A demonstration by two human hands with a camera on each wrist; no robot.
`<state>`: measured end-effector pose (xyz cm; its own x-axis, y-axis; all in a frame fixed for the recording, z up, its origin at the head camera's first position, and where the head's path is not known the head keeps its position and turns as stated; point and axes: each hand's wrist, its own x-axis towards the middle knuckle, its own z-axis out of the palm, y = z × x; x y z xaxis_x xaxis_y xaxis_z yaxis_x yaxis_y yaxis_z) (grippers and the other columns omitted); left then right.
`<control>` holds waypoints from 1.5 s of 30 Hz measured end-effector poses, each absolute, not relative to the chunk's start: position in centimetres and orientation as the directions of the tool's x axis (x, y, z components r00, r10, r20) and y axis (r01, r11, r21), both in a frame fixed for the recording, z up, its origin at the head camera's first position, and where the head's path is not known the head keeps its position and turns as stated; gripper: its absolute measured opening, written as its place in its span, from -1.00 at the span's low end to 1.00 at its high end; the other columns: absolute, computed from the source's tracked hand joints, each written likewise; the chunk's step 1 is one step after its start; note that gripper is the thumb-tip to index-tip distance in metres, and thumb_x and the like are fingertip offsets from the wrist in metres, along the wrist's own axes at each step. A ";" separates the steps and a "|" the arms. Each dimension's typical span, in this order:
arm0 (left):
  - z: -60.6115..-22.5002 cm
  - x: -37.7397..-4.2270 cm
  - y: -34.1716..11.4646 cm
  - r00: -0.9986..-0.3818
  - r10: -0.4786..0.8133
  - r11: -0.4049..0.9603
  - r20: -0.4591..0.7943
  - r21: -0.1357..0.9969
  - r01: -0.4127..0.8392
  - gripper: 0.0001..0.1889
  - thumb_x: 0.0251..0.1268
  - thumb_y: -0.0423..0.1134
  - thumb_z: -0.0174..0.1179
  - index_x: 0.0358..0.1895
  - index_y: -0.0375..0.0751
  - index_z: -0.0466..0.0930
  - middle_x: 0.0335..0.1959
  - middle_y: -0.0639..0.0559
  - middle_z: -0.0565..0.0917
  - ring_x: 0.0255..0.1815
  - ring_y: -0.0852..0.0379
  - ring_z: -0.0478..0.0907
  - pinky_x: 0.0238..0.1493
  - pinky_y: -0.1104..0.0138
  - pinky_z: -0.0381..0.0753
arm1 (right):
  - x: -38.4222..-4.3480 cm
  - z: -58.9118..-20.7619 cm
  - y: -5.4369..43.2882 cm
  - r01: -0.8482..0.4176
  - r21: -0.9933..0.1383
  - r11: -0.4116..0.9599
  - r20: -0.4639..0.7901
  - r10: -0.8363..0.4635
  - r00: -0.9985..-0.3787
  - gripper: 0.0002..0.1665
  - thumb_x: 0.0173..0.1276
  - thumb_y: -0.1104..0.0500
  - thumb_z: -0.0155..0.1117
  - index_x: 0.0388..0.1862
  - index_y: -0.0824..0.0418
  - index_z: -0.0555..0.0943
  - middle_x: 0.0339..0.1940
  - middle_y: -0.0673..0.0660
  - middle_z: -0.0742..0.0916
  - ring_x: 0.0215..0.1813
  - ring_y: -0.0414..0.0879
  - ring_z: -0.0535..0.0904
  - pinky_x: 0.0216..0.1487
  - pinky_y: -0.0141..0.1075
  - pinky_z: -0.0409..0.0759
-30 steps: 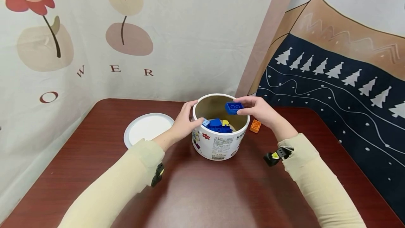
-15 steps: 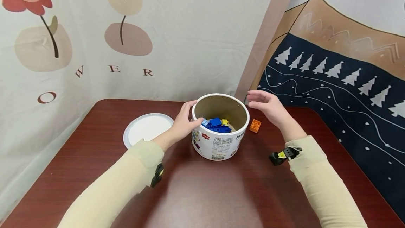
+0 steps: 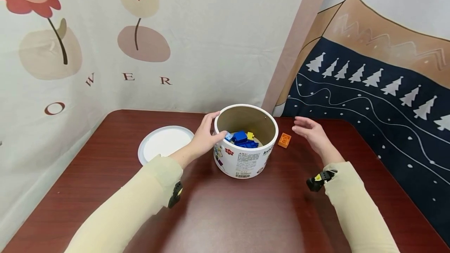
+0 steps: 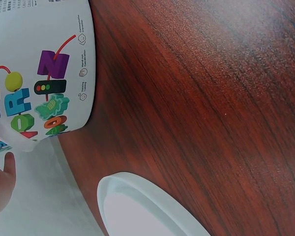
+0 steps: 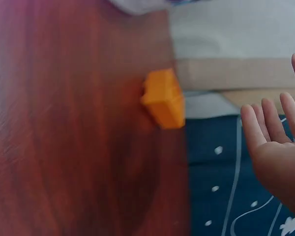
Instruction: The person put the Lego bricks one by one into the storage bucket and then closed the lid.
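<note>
A white round bucket (image 3: 240, 161) with printed sides stands upright on the table, its top uncovered. Inside lie several toy building blocks, among them a dark blue block (image 3: 240, 136), a light blue block (image 3: 228, 136) and a yellow block (image 3: 250, 136). My left hand (image 3: 205, 135) holds the bucket's left rim, thumb at the front and fingers farther back. To the right of the bucket, an orange block (image 3: 284, 140) rests on the table. My right hand (image 3: 313, 134) hovers just right of that block with fingers loosely extended and nothing in it; the right wrist view shows its palm (image 5: 280, 152).
A white round lid (image 3: 166, 143) lies on the table left of the bucket, behind my left forearm. The brown wooden table (image 3: 246, 214) ends at the back against a patterned white cloth (image 3: 211, 50). Dark blue printed fabric (image 3: 365, 120) borders the right side.
The blue block that my right hand held over the bucket was let go and now sits among the others inside. My right hand moved right and down towards the orange block. The left hand stayed put.
</note>
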<state>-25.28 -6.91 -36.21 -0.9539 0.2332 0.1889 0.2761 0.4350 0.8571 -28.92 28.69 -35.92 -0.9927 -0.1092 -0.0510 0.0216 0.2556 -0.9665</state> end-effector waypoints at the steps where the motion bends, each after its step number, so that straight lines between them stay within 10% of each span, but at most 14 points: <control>1: -36.2 -25.2 -6.9 -0.955 0.232 0.433 0.187 0.859 0.273 -0.28 0.22 -0.21 0.17 0.40 -0.20 0.04 0.38 -0.14 0.14 0.34 -0.10 0.22 0.34 0.05 0.31 | -29.0 -36.3 28.7 0.036 -0.956 0.291 -0.069 -0.104 -0.992 -0.35 0.34 0.14 0.17 0.38 0.21 0.25 0.17 0.08 0.50 -0.01 -0.36 0.51 0.24 -0.39 0.44; 9: -36.1 -25.1 -6.9 -0.956 0.230 0.427 0.184 0.863 0.269 -0.28 0.22 -0.21 0.17 0.40 -0.20 0.04 0.39 -0.14 0.13 0.36 -0.09 0.20 0.35 0.05 0.28 | -29.8 -38.9 28.4 0.111 -0.907 0.406 -0.158 -0.084 -0.984 -0.20 0.32 0.20 0.16 0.45 0.34 0.07 0.45 0.40 0.18 0.42 0.23 0.11 0.45 0.05 0.09; 26: -35.8 -24.9 -6.7 -0.955 0.228 0.438 0.190 0.856 0.275 -0.28 0.20 -0.21 0.17 0.40 -0.20 0.05 0.39 -0.14 0.14 0.36 -0.10 0.21 0.33 0.03 0.30 | -30.6 -41.0 27.0 0.172 -0.765 0.620 -0.246 -0.035 -0.969 -0.28 0.24 0.28 0.21 0.35 0.45 0.23 0.29 0.45 0.38 0.13 0.18 0.37 0.29 -0.03 0.38; 45: -36.1 -24.9 -6.8 -0.959 0.210 0.453 0.191 0.850 0.268 -0.27 0.19 -0.21 0.18 0.41 -0.16 0.05 0.39 -0.12 0.14 0.36 -0.10 0.21 0.32 0.00 0.32 | -29.4 -39.9 29.1 0.160 -0.878 0.452 -0.223 -0.088 -0.971 -0.31 0.30 0.25 0.06 0.35 0.52 0.16 0.19 0.38 0.41 -0.18 -0.28 0.43 -0.06 -0.52 0.54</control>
<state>-24.86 -6.83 -36.11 -0.9590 0.2095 0.1910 0.2682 0.4527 0.8504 -29.36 29.15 -39.91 -0.9710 -0.0877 -0.2226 0.1604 0.4518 -0.8776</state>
